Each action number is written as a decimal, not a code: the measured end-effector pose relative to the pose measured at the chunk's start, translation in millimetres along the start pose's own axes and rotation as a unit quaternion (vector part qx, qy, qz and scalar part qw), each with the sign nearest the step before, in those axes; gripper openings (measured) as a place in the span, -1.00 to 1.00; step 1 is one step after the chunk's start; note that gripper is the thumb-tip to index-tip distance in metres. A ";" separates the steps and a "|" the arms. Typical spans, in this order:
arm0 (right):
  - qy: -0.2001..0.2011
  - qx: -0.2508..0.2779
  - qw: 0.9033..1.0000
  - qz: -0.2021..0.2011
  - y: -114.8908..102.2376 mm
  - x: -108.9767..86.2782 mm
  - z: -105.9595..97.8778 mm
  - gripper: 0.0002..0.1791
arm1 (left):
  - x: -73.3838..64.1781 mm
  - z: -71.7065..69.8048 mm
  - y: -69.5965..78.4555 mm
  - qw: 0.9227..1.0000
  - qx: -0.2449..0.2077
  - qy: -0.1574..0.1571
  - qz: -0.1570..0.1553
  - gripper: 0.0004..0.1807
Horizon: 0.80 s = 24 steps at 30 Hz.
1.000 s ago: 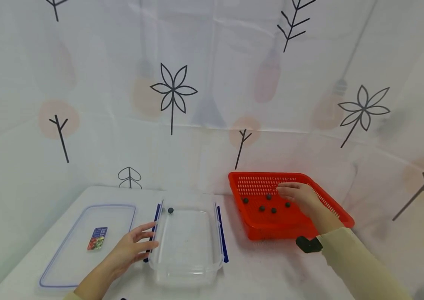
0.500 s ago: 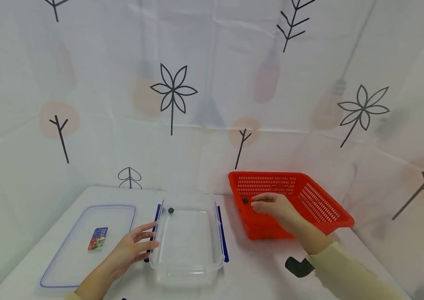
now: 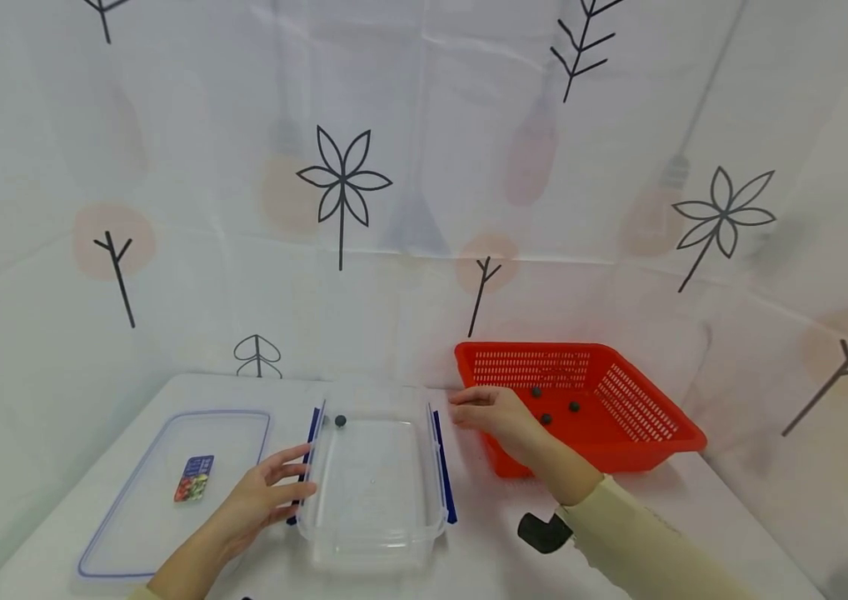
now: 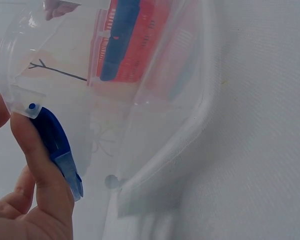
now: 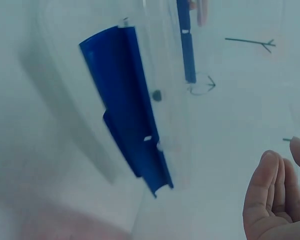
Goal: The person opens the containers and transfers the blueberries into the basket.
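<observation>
A clear plastic food container with blue latches stands mid-table. One small dark ball lies in its far left corner, also showing in the right wrist view. My left hand grips the container's left rim; the left wrist view has its fingers along a blue latch. My right hand is over the left edge of a red basket, its fingers together and curved, thumb close to them. I cannot tell whether it holds anything. Several dark balls show in the basket; the hand hides the basket's near-left part.
A clear lid with a blue seal and a colourful label lies flat left of the container. A patterned curtain hangs close behind the white table. A black piece sits at the right sleeve's cuff.
My right hand has moved left from above the middle of the basket to its left edge, towards the container. The left hand keeps its place on the container.
</observation>
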State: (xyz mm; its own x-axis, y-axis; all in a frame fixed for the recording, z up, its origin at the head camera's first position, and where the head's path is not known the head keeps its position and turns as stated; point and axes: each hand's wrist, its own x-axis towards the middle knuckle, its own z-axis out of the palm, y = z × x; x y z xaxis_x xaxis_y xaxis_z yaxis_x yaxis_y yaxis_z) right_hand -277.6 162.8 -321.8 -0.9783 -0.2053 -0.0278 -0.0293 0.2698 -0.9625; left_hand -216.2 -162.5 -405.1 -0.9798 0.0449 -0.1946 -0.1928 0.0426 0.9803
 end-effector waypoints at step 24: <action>-0.066 0.055 0.996 0.024 -22.9 42.8 73.8 -0.64 | 2.9 -0.7 -3.1 1.000 0.001 0.003 -0.007 -0.28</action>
State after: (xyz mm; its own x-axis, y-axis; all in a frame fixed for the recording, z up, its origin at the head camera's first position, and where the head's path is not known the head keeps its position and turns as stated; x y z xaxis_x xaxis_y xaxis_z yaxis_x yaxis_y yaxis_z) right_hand -303.7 78.4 -320.9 -0.9424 -0.3184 -0.1026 0.0467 0.1785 -0.9828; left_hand -218.5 -163.2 -408.7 -0.9775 0.0387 -0.2072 -0.2055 0.0452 0.9776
